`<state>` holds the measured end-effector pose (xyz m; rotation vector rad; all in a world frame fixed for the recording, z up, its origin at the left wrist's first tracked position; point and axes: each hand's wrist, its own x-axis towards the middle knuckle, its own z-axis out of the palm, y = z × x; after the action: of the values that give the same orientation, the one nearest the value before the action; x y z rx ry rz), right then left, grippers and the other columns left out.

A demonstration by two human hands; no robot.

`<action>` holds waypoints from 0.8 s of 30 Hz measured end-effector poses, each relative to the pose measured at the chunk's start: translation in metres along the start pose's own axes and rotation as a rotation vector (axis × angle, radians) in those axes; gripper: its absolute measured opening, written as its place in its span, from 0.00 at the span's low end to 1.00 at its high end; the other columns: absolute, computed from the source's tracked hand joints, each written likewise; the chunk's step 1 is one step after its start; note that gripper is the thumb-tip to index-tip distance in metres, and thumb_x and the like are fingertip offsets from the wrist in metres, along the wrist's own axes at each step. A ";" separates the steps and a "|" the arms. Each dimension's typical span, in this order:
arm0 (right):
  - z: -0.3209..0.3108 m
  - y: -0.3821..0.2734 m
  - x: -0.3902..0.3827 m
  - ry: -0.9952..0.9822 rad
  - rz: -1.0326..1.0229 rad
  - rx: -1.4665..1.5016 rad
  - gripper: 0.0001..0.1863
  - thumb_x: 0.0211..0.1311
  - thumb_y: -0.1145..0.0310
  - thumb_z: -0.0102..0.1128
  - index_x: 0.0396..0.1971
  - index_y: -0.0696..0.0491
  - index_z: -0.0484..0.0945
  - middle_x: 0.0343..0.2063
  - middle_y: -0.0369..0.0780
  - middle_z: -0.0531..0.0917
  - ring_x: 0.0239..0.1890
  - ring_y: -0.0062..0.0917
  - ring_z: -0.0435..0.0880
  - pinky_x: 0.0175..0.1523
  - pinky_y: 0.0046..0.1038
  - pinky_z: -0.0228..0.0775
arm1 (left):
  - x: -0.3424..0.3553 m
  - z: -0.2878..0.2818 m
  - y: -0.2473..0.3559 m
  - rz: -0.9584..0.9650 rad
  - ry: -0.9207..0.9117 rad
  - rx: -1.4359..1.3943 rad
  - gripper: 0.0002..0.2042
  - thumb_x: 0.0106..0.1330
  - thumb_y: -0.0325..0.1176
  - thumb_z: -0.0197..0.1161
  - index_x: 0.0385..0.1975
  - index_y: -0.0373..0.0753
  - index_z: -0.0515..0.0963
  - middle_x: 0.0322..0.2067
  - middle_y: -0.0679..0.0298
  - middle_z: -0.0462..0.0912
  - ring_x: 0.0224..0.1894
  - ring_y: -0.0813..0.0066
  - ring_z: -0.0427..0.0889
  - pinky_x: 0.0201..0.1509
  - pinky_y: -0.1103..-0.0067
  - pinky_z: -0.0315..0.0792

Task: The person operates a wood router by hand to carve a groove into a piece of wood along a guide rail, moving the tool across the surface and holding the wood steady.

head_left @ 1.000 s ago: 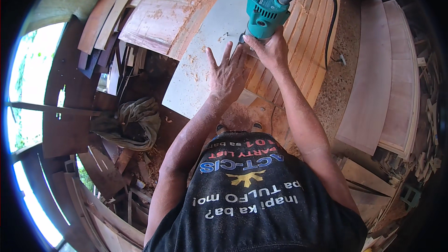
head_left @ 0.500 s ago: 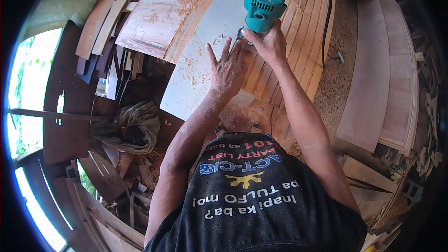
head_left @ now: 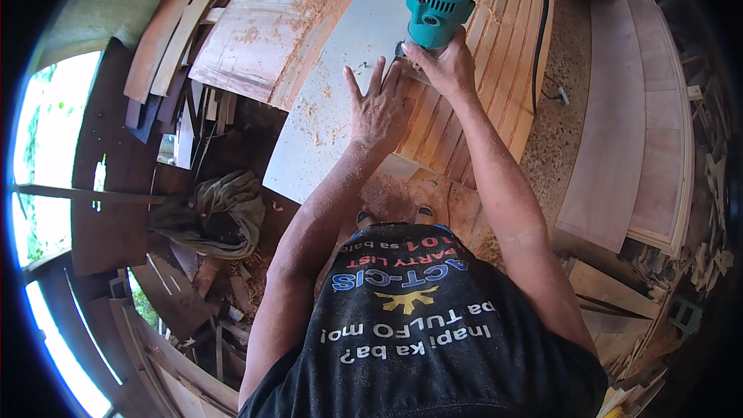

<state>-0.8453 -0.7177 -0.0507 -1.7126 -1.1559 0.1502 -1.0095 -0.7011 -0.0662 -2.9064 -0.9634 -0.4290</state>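
A teal trim router (head_left: 439,1) stands upright on the workpiece, its base near the seam between a white panel (head_left: 340,54) and a grooved wooden panel (head_left: 507,70). My right hand (head_left: 449,70) is wrapped round the lower part of the router. Beside it, my left hand (head_left: 379,112) lies on the white panel with its fingers spread, the fingertips close to the router's base. The cutting bit is hidden. A grey sleeve joins the router to a black cord (head_left: 546,15), which curves down along the right side of the grooved panel. Sawdust covers both panels.
Another dusty wooden panel (head_left: 251,39) lies to the left. Thin curved plywood sheets (head_left: 607,124) rest on the right, by wood offcuts (head_left: 708,224). A crumpled sack (head_left: 232,209) sits at lower left, near dark boards (head_left: 108,162). A cord plug (head_left: 563,95) lies on the speckled floor.
The router and both hands have shifted very slightly away from me along the panel. My right hand keeps its hold, and my left hand stays spread out.
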 end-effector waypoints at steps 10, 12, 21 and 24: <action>-0.002 0.004 0.011 -0.011 0.029 0.012 0.43 0.45 0.42 0.70 0.51 0.58 0.62 0.42 0.46 0.78 0.45 0.37 0.80 0.47 0.37 0.74 | 0.011 0.006 -0.001 0.008 -0.013 0.024 0.25 0.68 0.44 0.48 0.63 0.43 0.62 0.66 0.66 0.58 0.70 0.66 0.51 0.66 0.39 0.33; -0.002 0.006 0.013 -0.017 0.025 0.029 0.43 0.45 0.42 0.70 0.51 0.58 0.62 0.42 0.46 0.78 0.45 0.37 0.80 0.47 0.37 0.74 | 0.014 0.006 0.000 0.009 -0.016 0.030 0.25 0.68 0.44 0.48 0.63 0.43 0.62 0.66 0.66 0.58 0.70 0.66 0.50 0.66 0.39 0.34; -0.004 0.011 0.022 0.017 0.030 0.027 0.45 0.41 0.41 0.71 0.51 0.57 0.62 0.40 0.45 0.79 0.42 0.38 0.82 0.46 0.39 0.74 | 0.025 0.010 0.000 0.020 -0.013 0.064 0.24 0.68 0.44 0.48 0.61 0.43 0.64 0.65 0.67 0.60 0.69 0.66 0.53 0.65 0.38 0.36; -0.004 0.014 0.026 0.031 0.013 -0.014 0.46 0.40 0.40 0.71 0.52 0.58 0.62 0.40 0.45 0.79 0.42 0.38 0.82 0.46 0.39 0.74 | 0.029 0.013 -0.001 0.033 0.004 0.066 0.23 0.67 0.44 0.48 0.61 0.43 0.64 0.64 0.66 0.60 0.69 0.67 0.53 0.65 0.38 0.37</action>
<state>-0.8201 -0.7009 -0.0496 -1.7295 -1.1258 0.1234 -0.9850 -0.6817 -0.0708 -2.8571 -0.9093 -0.3928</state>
